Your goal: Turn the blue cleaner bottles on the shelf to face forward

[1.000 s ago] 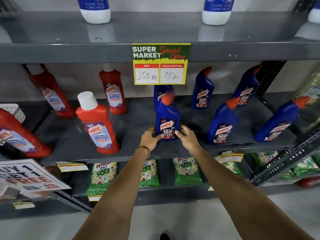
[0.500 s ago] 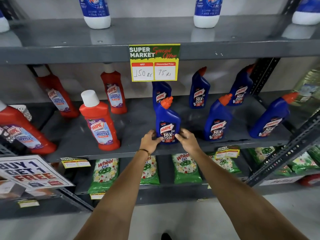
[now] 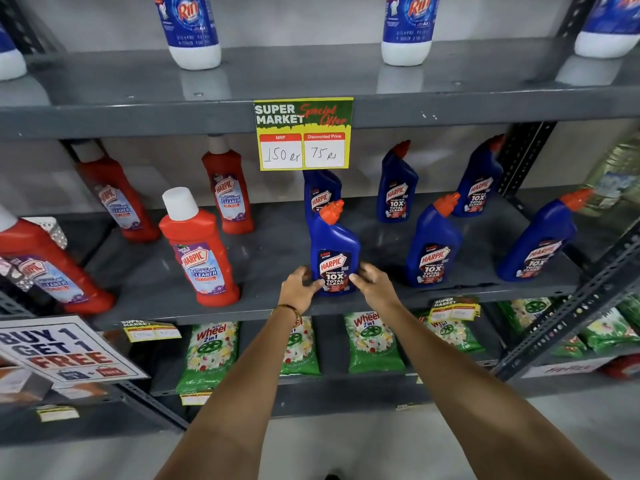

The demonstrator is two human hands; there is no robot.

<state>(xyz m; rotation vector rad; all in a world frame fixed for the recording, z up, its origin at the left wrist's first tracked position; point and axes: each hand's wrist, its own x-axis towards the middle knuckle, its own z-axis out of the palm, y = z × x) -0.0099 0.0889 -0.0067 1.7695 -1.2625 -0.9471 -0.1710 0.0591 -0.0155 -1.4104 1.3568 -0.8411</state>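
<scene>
Head view:
Shelf [image 3: 242, 308]: grey metal, middle tier of a rack.
Front bottle [image 3: 334, 251]: blue Harpic, upright near the shelf's front edge, label facing out, orange cap angled up to the right.
Left hand [image 3: 299, 289]: fingers curled round the bottle's lower left side, touching it (a bangle sits on the wrist).
Right hand [image 3: 372, 284]: clasped on the bottle's lower right side, thumb across the label's edge.
Other blue bottles: one [image 3: 320, 195] directly behind, two more at the back, two [image 3: 433, 247] to the right in front; labels all showing.
Red bottles [image 3: 199, 251]: left half of the shelf.
Price sign [image 3: 303, 133]: on the shelf edge above, reads 150 and 75.
</scene>
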